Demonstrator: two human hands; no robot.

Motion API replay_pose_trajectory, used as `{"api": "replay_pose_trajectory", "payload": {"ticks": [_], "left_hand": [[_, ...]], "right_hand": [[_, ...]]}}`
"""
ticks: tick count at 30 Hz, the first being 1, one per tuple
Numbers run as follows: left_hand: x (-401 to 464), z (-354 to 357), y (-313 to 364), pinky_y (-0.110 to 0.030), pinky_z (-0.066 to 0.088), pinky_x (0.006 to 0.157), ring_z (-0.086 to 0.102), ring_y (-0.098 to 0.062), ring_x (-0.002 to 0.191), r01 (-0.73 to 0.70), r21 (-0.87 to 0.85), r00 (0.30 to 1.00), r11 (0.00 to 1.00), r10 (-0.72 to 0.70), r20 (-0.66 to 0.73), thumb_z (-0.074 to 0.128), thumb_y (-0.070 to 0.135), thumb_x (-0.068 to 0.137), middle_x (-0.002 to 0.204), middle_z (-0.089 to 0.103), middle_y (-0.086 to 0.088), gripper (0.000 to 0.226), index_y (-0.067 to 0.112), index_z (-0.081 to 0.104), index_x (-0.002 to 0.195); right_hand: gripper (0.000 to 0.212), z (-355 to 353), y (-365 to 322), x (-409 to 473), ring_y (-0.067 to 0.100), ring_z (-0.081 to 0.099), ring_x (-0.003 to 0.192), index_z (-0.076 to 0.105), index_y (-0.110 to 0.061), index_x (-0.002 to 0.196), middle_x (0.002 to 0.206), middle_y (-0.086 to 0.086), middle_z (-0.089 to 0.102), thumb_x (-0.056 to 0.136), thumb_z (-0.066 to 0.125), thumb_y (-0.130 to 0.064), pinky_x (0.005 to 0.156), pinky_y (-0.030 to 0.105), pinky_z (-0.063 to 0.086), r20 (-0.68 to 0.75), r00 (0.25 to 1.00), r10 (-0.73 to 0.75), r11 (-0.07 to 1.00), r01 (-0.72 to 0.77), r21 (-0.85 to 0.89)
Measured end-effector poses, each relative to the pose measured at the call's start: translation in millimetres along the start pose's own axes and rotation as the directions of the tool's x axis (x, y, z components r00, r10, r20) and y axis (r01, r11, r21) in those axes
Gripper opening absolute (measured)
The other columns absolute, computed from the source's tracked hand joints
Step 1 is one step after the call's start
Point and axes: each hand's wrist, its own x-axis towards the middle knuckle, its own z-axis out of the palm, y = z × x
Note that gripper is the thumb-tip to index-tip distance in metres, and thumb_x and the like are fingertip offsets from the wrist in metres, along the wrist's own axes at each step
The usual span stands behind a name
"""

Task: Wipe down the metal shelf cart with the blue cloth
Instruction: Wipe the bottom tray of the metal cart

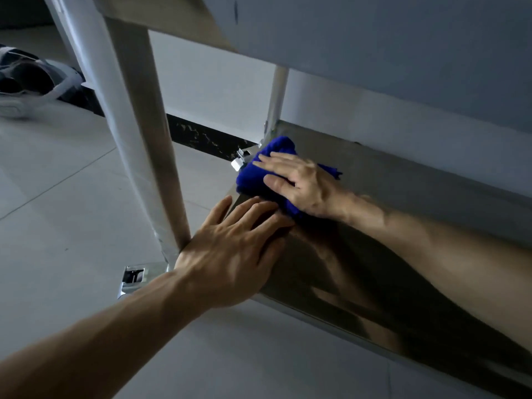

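My right hand [302, 182] lies on the cloth [259, 174], fingers spread nearly straight over the top of the bundle and the thumb along its near side, pressing it onto the bottom shelf [403, 197] of the cart. The grip there is loose and flat, more a press than a clutch. The cloth is bunched into a thick blue wad at the shelf's far left corner, about 12 o'clock from my left hand [233, 249] and just at the foot of the rear post [276, 96]. Part of it pokes out beyond my fingertips and a bit shows behind my wrist.

My left hand lies flat on the shelf's left end, palm down, fingers straight and together, holding nothing. Its fingertips reach almost to the cloth's near edge; I cannot tell whether they touch it. The front post [144, 133] rises at 10 o'clock from this hand, just beside my wrist, with a shiny caster bracket [134, 279] on the floor [57, 197] at 8 o'clock. A second bracket [239, 161] shows at the cloth's 9 o'clock. The shelf reflects my right forearm darkly. Far off at 10 o'clock, a blurred white and dark object [26, 84] lies on the floor.
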Motion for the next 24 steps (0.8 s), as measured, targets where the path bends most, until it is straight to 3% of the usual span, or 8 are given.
{"api": "replay_pose_trajectory", "payload": {"ticks": [3,6,8,11,15,17,20,24], "left_hand": [[0.6,0.0,-2.3,-0.047,0.017,0.118,0.021,-0.005,0.144,-0.006,0.002,0.999,1.000,0.006,0.035,0.012,0.052,0.100,0.152,0.032,0.017,0.043,0.048,0.031,0.139],[-0.3,0.2,-0.7,-0.047,0.016,0.119,0.019,-0.006,0.145,0.010,0.007,0.999,1.000,-0.010,0.032,0.011,0.053,0.100,0.153,0.031,0.017,0.045,0.048,0.031,0.139],[-0.3,0.0,1.1,-0.045,0.015,0.119,0.019,-0.008,0.146,0.023,0.012,0.999,1.000,-0.024,0.026,0.011,0.053,0.099,0.153,0.031,0.016,0.046,0.048,0.032,0.139],[-0.1,0.2,2.8,-0.044,0.014,0.119,0.018,-0.009,0.146,0.030,0.036,0.999,0.999,-0.031,0.031,0.010,0.054,0.098,0.154,0.030,0.015,0.047,0.047,0.031,0.140],[1.2,0.7,2.9,-0.045,0.016,0.119,0.017,-0.009,0.146,0.027,0.061,0.999,0.998,-0.030,0.039,0.009,0.054,0.097,0.155,0.029,0.015,0.049,0.046,0.029,0.141],[1.2,1.1,2.9,-0.046,0.016,0.119,0.016,-0.008,0.147,0.028,0.075,0.999,0.997,-0.031,0.044,0.007,0.054,0.097,0.155,0.028,0.016,0.050,0.046,0.028,0.141],[1.3,0.0,2.8,-0.046,0.017,0.118,0.018,-0.010,0.147,0.016,0.084,0.998,0.996,-0.021,0.060,0.003,0.054,0.095,0.155,0.029,0.015,0.053,0.046,0.028,0.142],[2.2,-0.1,-2.8,-0.046,0.019,0.117,0.018,-0.013,0.147,-0.027,0.146,0.994,0.989,0.011,0.109,-0.002,0.055,0.095,0.157,0.027,0.012,0.060,0.042,0.025,0.147]], "right_hand": [[0.046,-23.3,33.9,-56.8,0.010,0.030,0.146,0.050,-0.021,0.144,0.152,-0.004,0.045,0.102,0.046,-0.037,0.122,0.026,0.017,-0.015,0.997,0.074,0.994,-0.075,-0.077],[0.050,-54.6,83.0,-122.2,0.014,0.032,0.144,0.052,-0.013,0.142,0.150,0.005,0.048,0.098,0.047,-0.035,0.119,0.023,0.015,-0.138,0.940,0.311,0.939,-0.326,-0.108],[0.047,-74.7,118.6,-163.0,0.026,0.037,0.143,0.054,-0.006,0.140,0.148,0.014,0.050,0.098,0.050,-0.029,0.120,0.033,0.020,-0.253,0.830,0.497,0.843,-0.531,-0.089],[0.051,-94.1,158.6,-194.2,0.033,0.037,0.142,0.050,-0.008,0.143,0.152,0.015,0.046,0.103,0.044,-0.039,0.118,0.047,0.025,-0.355,0.607,0.711,0.613,-0.782,-0.109],[0.043,-85.0,154.2,-160.1,0.034,0.045,0.131,0.059,-0.015,0.128,0.143,0.011,0.053,0.103,0.032,-0.038,0.111,0.053,0.032,-0.414,0.455,0.788,0.454,-0.884,-0.108],[0.042,-67.1,126.9,-125.2,0.031,0.045,0.132,0.060,-0.014,0.128,0.143,0.010,0.055,0.104,0.034,-0.035,0.111,0.045,0.030,-0.425,0.522,0.740,0.535,-0.839,-0.099],[0.041,-30.4,64.7,-82.9,0.023,0.040,0.140,0.058,-0.016,0.139,0.149,0.004,0.051,0.104,0.044,-0.032,0.116,0.030,0.021,-0.378,0.742,0.553,0.764,-0.633,-0.124],[0.044,-2.5,-5.0,-86.4,0.013,0.033,0.145,0.053,-0.029,0.142,0.152,-0.008,0.048,0.102,0.045,-0.043,0.118,0.041,0.020,-0.243,0.915,0.321,0.918,-0.364,-0.159]]}}
